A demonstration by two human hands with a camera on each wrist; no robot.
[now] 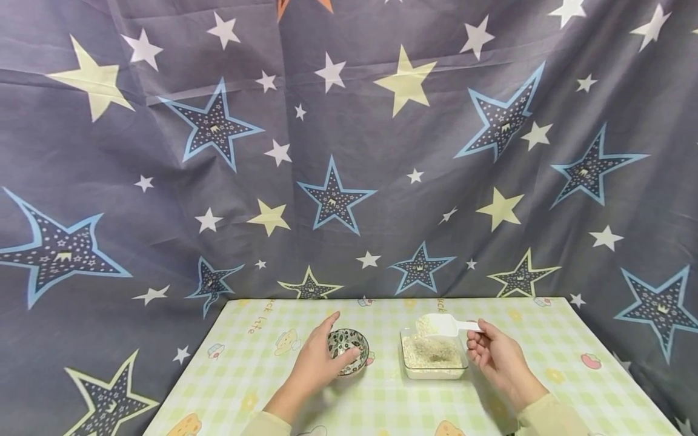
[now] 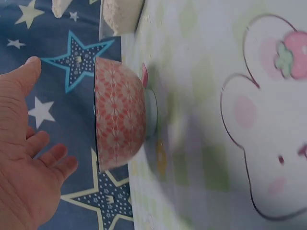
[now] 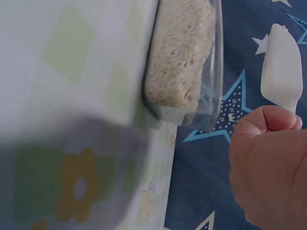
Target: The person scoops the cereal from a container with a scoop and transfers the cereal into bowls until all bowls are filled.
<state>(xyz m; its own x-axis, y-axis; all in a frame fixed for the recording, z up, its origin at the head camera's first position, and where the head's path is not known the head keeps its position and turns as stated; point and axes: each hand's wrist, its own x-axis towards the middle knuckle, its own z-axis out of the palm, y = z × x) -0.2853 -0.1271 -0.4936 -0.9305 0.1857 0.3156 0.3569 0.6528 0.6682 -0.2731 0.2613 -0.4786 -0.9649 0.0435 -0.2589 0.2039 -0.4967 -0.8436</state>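
In the head view, my left hand (image 1: 316,358) hovers beside and over a small patterned bowl (image 1: 342,339), thumb and fingers spread. The left wrist view shows the bowl's outside (image 2: 120,115) in a pink flower print, upright on its foot, with the hand (image 2: 29,158) above its rim. My right hand (image 1: 498,357) pinches the handle of a white scoop (image 1: 446,325) loaded with pale, oat-like flakes (image 1: 424,325). That scoop is over a rectangular glass container (image 1: 434,374) filled with similar flakes (image 3: 177,57), which show a darker hollow.
A green-and-white checked cloth (image 1: 382,399) with cartoon prints covers the table. Behind the far edge hangs a grey star-patterned curtain (image 1: 349,133). The bowl stands left of the container, with a strip of cloth between them.
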